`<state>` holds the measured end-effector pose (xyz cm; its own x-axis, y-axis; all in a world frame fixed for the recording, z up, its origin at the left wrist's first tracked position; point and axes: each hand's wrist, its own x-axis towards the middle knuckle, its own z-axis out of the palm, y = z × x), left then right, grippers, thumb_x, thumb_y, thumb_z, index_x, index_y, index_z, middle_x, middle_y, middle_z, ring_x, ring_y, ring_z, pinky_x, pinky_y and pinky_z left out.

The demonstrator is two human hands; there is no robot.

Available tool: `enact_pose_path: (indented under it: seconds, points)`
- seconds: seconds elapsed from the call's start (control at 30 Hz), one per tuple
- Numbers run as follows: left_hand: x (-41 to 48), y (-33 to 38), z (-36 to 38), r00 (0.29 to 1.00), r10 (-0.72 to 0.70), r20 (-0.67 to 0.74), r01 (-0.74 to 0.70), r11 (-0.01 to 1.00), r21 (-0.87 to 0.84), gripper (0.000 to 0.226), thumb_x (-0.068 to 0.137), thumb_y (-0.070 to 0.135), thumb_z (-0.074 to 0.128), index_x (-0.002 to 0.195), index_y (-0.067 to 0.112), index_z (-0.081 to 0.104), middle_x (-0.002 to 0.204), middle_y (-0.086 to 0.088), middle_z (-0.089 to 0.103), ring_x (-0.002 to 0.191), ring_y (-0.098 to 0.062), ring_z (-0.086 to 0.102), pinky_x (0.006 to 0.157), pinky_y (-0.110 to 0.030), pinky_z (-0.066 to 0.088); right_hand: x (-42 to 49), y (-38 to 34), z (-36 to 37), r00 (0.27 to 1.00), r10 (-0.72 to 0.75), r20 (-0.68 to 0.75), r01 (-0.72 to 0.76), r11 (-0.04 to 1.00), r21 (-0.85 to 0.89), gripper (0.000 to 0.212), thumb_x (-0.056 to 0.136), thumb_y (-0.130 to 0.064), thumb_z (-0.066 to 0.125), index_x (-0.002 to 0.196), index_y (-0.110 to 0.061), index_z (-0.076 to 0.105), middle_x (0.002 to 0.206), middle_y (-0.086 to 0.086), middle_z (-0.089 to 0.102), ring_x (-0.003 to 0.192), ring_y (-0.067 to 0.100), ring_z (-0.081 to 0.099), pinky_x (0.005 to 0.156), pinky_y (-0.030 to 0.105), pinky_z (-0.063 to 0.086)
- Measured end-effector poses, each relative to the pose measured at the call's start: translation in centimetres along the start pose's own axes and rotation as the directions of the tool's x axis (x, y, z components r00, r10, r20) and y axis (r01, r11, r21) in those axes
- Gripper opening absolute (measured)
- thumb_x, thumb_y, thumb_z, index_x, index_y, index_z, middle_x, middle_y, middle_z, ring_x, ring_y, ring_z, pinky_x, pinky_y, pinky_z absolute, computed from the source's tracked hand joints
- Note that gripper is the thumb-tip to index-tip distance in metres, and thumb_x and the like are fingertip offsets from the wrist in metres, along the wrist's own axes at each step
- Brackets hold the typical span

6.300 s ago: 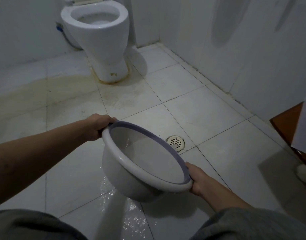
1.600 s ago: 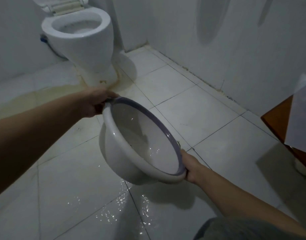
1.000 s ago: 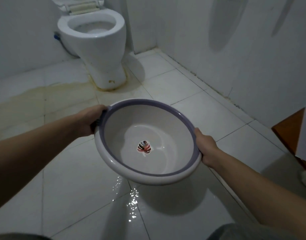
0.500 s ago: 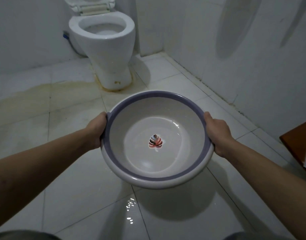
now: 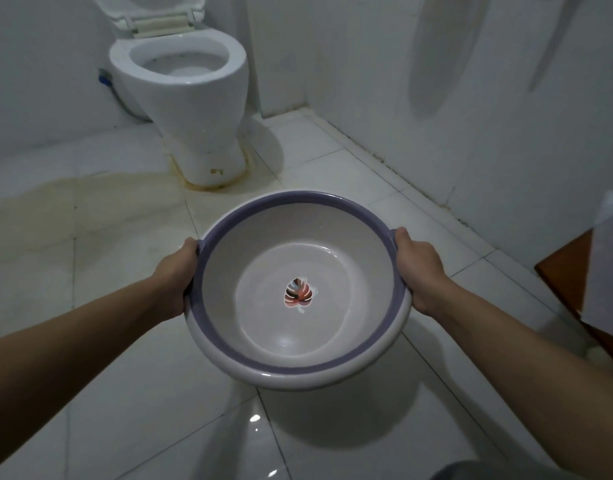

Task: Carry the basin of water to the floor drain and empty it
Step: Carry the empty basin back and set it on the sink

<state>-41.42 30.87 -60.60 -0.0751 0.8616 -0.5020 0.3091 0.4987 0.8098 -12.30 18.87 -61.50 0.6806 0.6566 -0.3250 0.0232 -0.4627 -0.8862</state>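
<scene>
While the purple-rimmed plastic basin [image 5: 300, 292] is held level above the wet floor tiles [image 5: 194, 427], near the toilet [image 5: 190, 95], its opposite rim edges are clasped by the left hand [image 5: 175, 275] and right hand [image 5: 419, 268], and it is judged light, rigid and slippery.

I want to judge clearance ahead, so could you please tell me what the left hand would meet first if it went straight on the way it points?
The left hand, gripping the basin rim, points forward toward the toilet. The pedestal likely comes first, though depth is unclear.
</scene>
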Motion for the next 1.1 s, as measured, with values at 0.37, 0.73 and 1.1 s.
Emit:
enact_pose_path:
  seconds: [0.37, 0.73, 1.1]
  points:
    - [-0.1, -0.1, -0.2, 1.0, 0.006, -0.017, -0.007, 1.0, -0.03, 0.038, 0.098, 0.043, 0.04, 0.084, 0.017, 0.063, 0.085, -0.011, 0.068, 0.076, -0.027, 0.063, 0.061, -0.036, 0.049, -0.3, -0.2, -0.1, 1.0, 0.018, 0.007, -0.019, 1.0, 0.017, 0.046, 0.098, -0.044, 0.04, 0.074, -0.012, 0.062, 0.067, 0.008, 0.063, 0.055, 0.023, 0.058, 0.046, 0.024, 0.042]
    - [0.9, 0.4, -0.5, 1.0, 0.023, -0.011, -0.024, 0.998, -0.053, 0.036, 0.097, 0.041, 0.046, 0.088, 0.014, 0.067, 0.083, -0.012, 0.07, 0.075, -0.028, 0.066, 0.062, -0.037, 0.05, 0.5, -0.8, 0.2, 1.0, 0.017, 0.01, -0.017, 0.999, 0.029, 0.048, 0.097, -0.046, 0.04, 0.073, -0.01, 0.062, 0.067, 0.009, 0.062, 0.056, 0.024, 0.057, 0.048, 0.026, 0.043]
    - [1.8, 1.0, -0.2, 0.999, 0.037, 0.006, -0.036, 0.998, -0.06, 0.031, 0.094, 0.034, 0.049, 0.092, 0.011, 0.069, 0.083, -0.012, 0.071, 0.072, -0.026, 0.065, 0.057, -0.032, 0.048, 1.2, -0.6, 0.7, 0.999, 0.048, 0.0, -0.048, 0.998, 0.048, 0.046, 0.095, -0.044, 0.044, 0.072, -0.01, 0.063, 0.066, 0.01, 0.064, 0.054, 0.024, 0.058, 0.047, 0.025, 0.043]
